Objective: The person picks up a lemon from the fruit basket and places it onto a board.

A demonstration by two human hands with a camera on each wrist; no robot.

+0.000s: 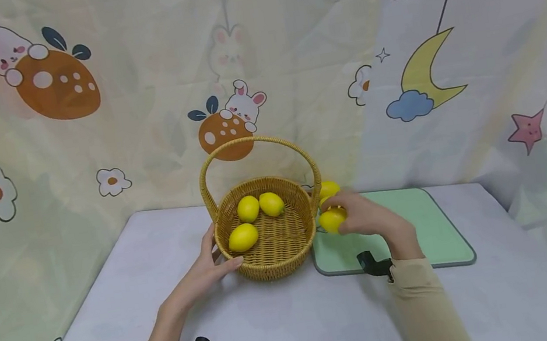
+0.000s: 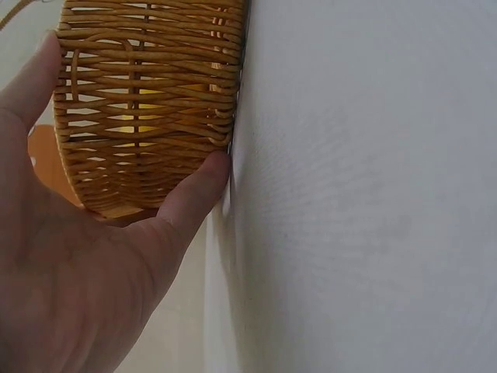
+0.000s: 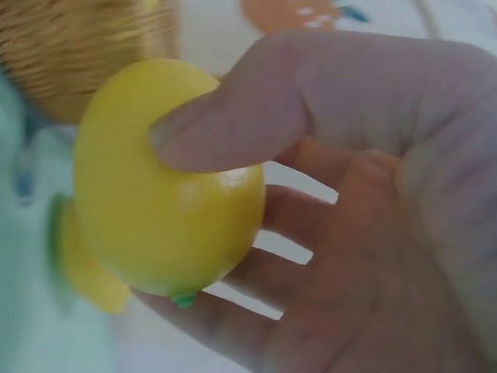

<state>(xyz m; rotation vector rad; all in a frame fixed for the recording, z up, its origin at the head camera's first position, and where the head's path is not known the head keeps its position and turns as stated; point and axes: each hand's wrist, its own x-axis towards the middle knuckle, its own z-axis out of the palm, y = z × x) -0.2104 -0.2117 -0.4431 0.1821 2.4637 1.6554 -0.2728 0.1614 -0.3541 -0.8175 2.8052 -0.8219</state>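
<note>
A yellow lemon (image 1: 333,221) with a green tip is held in my right hand (image 1: 367,216), just right of the basket's rim. In the right wrist view, the thumb lies across this lemon (image 3: 167,225), with the fingers behind it. My left hand (image 1: 208,268) touches the left side of the round wicker basket (image 1: 272,269), its digits spread over the woven wall (image 2: 147,62). Inside the basket lie three lemons: one at the near left (image 1: 243,238) and two at the back. Beyond the right hand another lemon (image 1: 329,188) shows, partly hidden.
A pale green cutting board (image 1: 410,232) with a dark edge lies right of the basket on the white tabletop (image 1: 297,326). The basket's tall arched handle (image 1: 254,138) stands upright. Behind the table hangs a cloth printed with cartoon figures (image 1: 140,96).
</note>
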